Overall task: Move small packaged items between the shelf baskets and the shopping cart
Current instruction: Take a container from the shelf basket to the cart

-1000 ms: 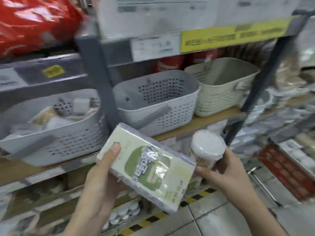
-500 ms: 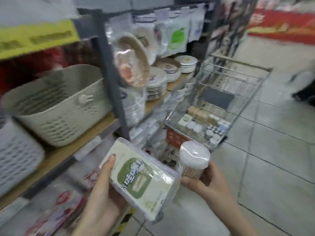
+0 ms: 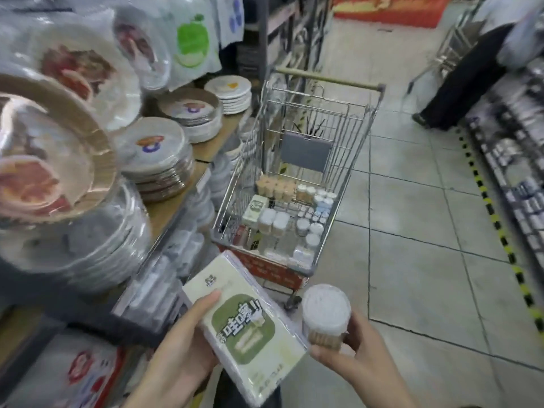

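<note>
1. View has swung off the shelf baskets: a second ago they filled the frame, now none are in sight. The shopping cart (image 3: 297, 184) sits dead ahead in the aisle.
2. Both items are the same as a second ago and held the same way, so nothing has been dropped off yet. My read: this is the carry leg, shelf to cart.
3. Left hand (image 3: 179, 346) is closed around the green-and-cream wrapped pack (image 3: 244, 322): thumb (image 3: 210, 298) lies across its top face, and the fingers are presumably underneath, hidden by the pack.
4. Right hand (image 3: 359, 357) is curled round the lower part of the round cotton-swab tub (image 3: 326, 315), which stands upright with its clear lid facing the camera.
5. Pack and tub sit just beside each other, low in frame, short of the cart and not yet over it.
6. Cart floor already holds similar tubs, small jars and one matching green pack (image 3: 255, 212).
7. Stacks of wrapped paper plates (image 3: 159, 160) crowd the shelf on the left. A person in dark clothes (image 3: 459, 83) stands further down the aisle, well apart from the cart.
</note>
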The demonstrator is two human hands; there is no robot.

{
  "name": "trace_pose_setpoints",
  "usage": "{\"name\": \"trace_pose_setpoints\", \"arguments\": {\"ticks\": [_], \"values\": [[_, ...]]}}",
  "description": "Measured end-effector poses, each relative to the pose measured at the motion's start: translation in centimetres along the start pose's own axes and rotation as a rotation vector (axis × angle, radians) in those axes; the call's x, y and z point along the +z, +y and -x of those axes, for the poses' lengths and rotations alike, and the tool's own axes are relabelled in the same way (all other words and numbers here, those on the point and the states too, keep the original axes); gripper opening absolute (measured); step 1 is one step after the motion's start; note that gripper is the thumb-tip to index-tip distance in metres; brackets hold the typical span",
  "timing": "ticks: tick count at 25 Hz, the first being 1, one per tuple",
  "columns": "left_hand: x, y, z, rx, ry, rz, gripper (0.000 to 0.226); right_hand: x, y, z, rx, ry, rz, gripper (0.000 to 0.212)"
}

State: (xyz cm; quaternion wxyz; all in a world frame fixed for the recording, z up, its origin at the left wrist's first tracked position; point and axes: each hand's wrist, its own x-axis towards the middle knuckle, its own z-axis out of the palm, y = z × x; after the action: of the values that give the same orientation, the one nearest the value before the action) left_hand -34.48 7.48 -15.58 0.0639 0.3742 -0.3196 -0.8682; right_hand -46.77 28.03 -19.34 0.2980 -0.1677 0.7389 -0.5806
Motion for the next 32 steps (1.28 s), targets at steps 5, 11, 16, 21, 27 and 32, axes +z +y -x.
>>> {"name": "trace_pose_setpoints", "arguments": {"ticks": [5, 11, 16, 21, 27, 32], "values": [[0.5, 5.3, -11.4, -0.063, 0.067, -0.126, 0.052, 1.0, 0.6, -8.9, 0.092, 0.106, -0.039, 0.075], [0.8, 11.1, -22.9, -0.065, 0.122, -0.225, 0.041, 2.7, 0.9, -19.8, 0.173, 0.194, -0.095, 0.069], [1.3, 13.3, -30.9, -0.074, 0.173, -0.266, 0.049, 2.0, 1.7, -25.7, 0.246, 0.241, -0.171, 0.074], [2.2, 13.9, -38.5, 0.000, 0.326, -0.378, 0.048, 0.6, 3.7, -30.3, 0.281, 0.234, -0.185, 0.079], [2.6, 13.8, -48.7, 0.116, 0.406, -0.787, 0.069, 0.7, 9.5, -36.8, 0.402, 0.210, -0.140, 0.076], [2.3, 12.1, -57.4, 0.153, 0.291, -1.016, 0.038, 2.2, 14.0, -41.8, 0.453, 0.303, -0.079, 0.069]]}}
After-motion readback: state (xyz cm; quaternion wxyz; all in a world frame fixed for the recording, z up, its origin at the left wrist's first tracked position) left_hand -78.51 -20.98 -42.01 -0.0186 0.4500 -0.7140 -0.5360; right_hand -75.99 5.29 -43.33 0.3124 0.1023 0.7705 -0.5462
